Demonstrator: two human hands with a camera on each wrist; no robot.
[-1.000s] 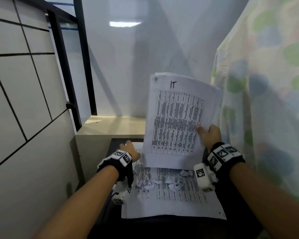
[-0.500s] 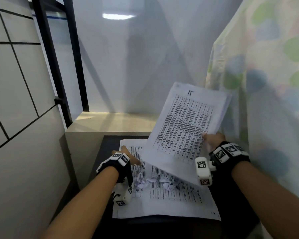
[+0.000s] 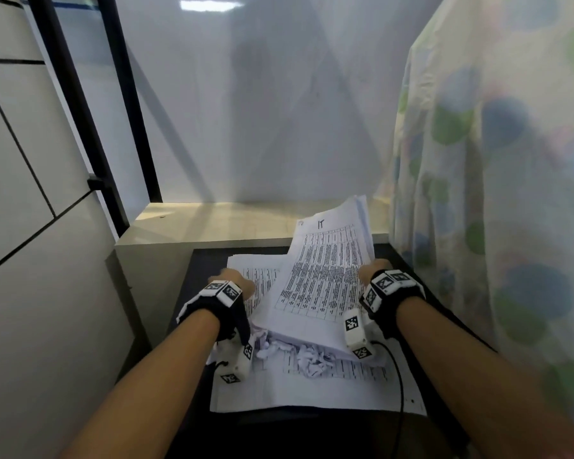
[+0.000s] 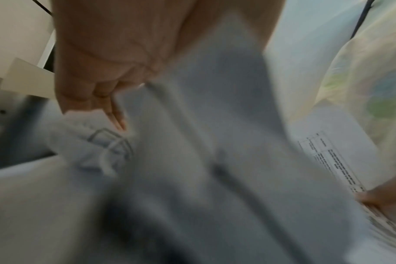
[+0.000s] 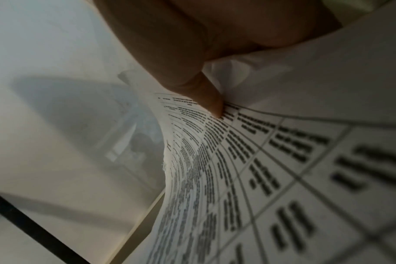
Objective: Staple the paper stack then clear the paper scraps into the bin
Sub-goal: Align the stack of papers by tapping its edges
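The head camera looks down from above at the white printed paper stack (image 3: pixel 325 286); both wrist cameras sit close against it, sharing those printed sheets.

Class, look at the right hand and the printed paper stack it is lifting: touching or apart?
Touching. The right wrist view shows the right hand with its thumb pressed on the paper stack, pinching its edge.
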